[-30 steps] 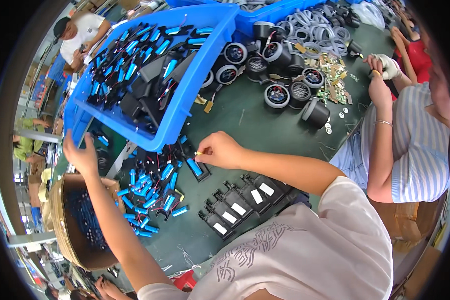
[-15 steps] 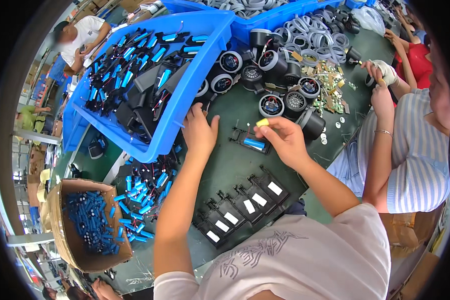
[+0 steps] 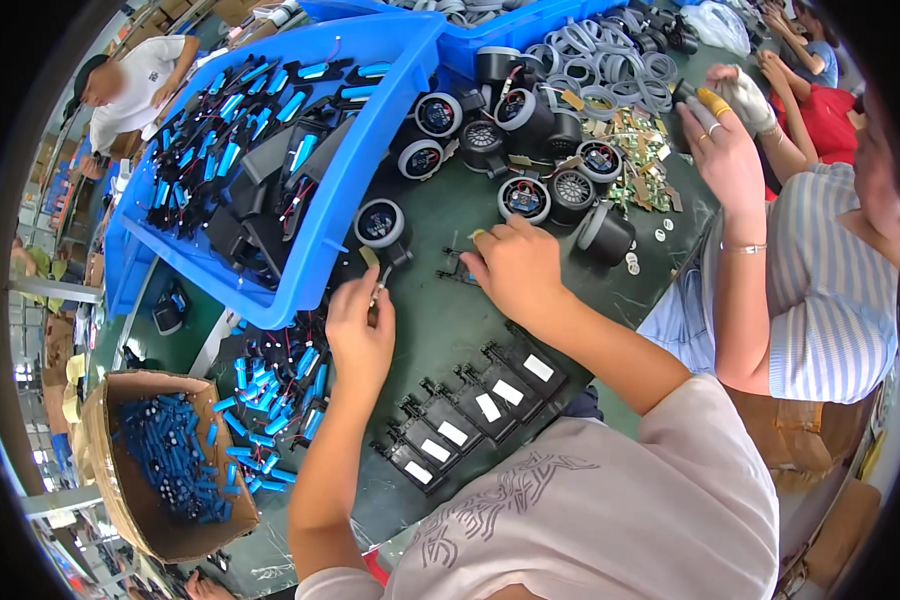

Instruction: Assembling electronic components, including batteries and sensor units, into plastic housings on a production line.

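My left hand (image 3: 362, 330) is closed in a pinch, with a small tan board-like piece (image 3: 369, 257) showing above its fingertips. Just beyond it lies a round black fan unit (image 3: 380, 223) with a pale ring, and a short lead hangs near my fingers. My right hand (image 3: 518, 268) is curled over a black plastic casing (image 3: 457, 266), most of which it hides. A yellow finger cover (image 3: 477, 234) shows at the right index fingertip; what those fingers pinch, if anything, is hidden. Several black casings (image 3: 450, 434) with white labels stand in a row nearer to me.
A blue bin (image 3: 315, 255) of black parts with blue cells tilts at the left. Below it are loose blue cells (image 3: 270, 400) and a cardboard box (image 3: 225, 410). Fan units (image 3: 573, 197), grey rings (image 3: 600, 60) and small boards (image 3: 638, 165) lie beyond. A co-worker's hand (image 3: 718, 140) is at right.
My left hand has drawn back from the bin's edge and closed on the tan piece. A fan unit now lies by it. My right hand has come down over the casing, covering its blue cell.
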`<state>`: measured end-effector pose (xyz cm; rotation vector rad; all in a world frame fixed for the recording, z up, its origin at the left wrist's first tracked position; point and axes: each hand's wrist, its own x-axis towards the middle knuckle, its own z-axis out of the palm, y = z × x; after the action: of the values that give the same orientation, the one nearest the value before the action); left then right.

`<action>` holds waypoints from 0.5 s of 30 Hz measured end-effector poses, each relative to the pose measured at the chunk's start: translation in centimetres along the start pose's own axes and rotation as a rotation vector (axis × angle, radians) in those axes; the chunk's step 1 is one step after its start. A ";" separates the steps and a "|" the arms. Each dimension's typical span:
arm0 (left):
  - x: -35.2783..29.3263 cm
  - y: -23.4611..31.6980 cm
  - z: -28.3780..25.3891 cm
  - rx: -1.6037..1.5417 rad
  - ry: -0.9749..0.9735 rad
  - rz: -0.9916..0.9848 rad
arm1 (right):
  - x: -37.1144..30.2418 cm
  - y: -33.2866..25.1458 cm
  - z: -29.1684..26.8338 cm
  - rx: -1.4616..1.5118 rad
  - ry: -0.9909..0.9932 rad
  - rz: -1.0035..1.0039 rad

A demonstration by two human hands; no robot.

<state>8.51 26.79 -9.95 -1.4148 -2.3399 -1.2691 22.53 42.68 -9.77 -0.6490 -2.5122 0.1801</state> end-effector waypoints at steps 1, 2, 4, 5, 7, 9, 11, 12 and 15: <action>-0.5 0.1 -0.4 -0.066 0.003 -0.035 | 0.2 -0.2 0.4 -0.014 -0.021 -0.004; -1.0 0.3 -1.0 -0.134 0.006 -0.069 | 0.2 -0.3 0.5 -0.011 -0.022 -0.014; -1.4 0.3 -2.0 -0.141 -0.019 -0.070 | 0.1 -0.4 0.3 0.058 -0.113 0.063; -1.6 0.3 -2.4 -0.159 -0.017 -0.075 | 0.2 -0.6 0.3 0.057 -0.116 0.059; -1.9 0.2 -2.8 -0.243 -0.057 -0.180 | 0.4 -0.7 0.5 0.025 -0.214 0.138; -1.9 0.7 -2.4 -0.493 -0.038 -0.308 | 0.3 -0.5 0.9 0.033 -0.238 0.131; -2.0 0.4 -1.9 -0.643 -0.050 -0.326 | 0.4 -0.3 1.2 0.043 -0.260 0.119; -2.0 0.3 -1.5 -0.729 -0.067 -0.308 | 0.4 0.1 1.0 0.111 -0.310 0.123; -2.0 0.3 -0.7 -0.818 -0.134 -0.278 | -0.5 0.3 0.7 0.225 -0.290 0.162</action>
<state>9.65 25.07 -10.29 -1.3861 -2.2416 -2.4755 22.62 42.70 -10.65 -0.7793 -2.6549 0.6482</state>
